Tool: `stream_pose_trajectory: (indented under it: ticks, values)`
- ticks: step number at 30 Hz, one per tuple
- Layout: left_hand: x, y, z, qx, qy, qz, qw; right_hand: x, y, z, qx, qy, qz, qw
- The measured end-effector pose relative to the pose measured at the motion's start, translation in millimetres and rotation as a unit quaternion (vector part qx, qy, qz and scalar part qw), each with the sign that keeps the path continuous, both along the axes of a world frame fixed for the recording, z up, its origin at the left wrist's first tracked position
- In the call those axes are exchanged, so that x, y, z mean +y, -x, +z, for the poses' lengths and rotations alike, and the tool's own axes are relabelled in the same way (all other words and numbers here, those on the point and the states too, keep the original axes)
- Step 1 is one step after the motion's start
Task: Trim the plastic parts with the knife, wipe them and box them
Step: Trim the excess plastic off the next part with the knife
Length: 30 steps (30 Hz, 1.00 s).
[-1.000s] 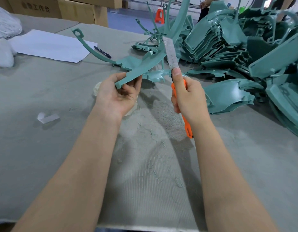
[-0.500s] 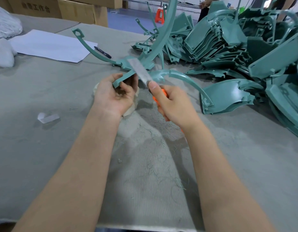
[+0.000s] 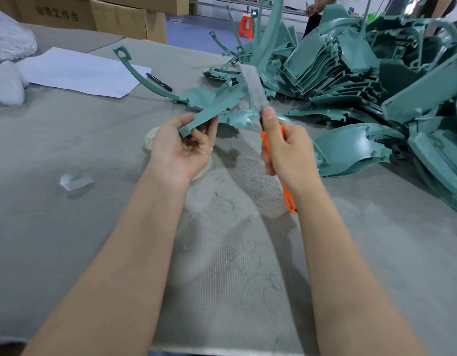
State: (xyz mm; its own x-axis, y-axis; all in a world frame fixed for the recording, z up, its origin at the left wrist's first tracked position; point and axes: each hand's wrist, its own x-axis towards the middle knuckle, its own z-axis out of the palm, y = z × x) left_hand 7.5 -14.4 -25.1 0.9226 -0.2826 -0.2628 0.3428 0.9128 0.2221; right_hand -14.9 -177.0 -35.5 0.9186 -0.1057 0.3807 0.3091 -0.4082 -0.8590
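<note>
Left hand (image 3: 181,150) pinches the curved plastic part (image 3: 217,106) at frame centre; right hand (image 3: 289,152) grips the knife (image 3: 254,86), blade up. Judged step: trimming. Next, I lay blade against edge.

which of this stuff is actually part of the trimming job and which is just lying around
In the job: knife in right hand; green part in left hand; pile of green parts.
Lying about: paper sheet; pen; clear scrap.

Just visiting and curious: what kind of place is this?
Probably a factory finishing bench: a heap of similar green plastic parts, stacked cardboard boxes, and a trimming knife.
</note>
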Motion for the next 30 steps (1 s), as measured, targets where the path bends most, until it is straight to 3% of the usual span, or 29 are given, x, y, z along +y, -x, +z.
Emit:
stream_pose_trajectory:
  ticks: [7,26,30]
  values:
    - [-1.2,3.0,0.8,-0.002,-0.016,-0.001,1.0,-4.2,-3.8,-4.2,-0.002,0.016,-0.035,0.999]
    - [3.0,3.6,3.3,0.011,0.018,0.026,0.999,8.5,1.0,-3.3,0.04,0.055,0.065,0.996]
    - [-1.2,5.0,5.5,-0.007,0.03,0.066,0.997,25.7,7.0,-4.9,0.048,0.146,0.131,0.979]
